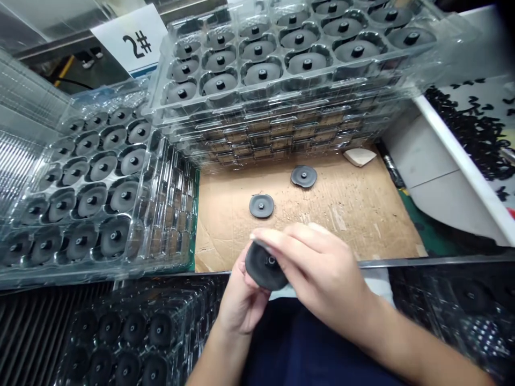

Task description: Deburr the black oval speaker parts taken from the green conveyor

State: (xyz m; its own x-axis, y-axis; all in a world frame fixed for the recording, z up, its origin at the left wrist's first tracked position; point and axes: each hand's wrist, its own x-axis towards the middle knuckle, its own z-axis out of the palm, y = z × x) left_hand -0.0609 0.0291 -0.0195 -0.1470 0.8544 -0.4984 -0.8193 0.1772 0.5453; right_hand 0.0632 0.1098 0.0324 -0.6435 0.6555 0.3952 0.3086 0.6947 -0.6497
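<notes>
A round black rubber disc [263, 268] is held up between my hands at the front edge of the cardboard. My left hand [241, 300] grips it from the left and below, fingers partly behind it. Over its upper right rim close the fingers of my right hand [317, 262]; whether they pinch anything more than the rim is hidden. Two similar dark discs lie apart on the cardboard [225, 236] beyond my hands: a nearer disc [261, 206] with a small central stub, and a farther disc [303, 176] to the right.
Stacked clear trays [281, 96] of discs stand at the back, with another tray stack [148, 214] at left. More trays [120, 343] sit low at front left. A white-edged bin [454, 145] of small black parts is at right, near a pale wedge-shaped piece [359, 156].
</notes>
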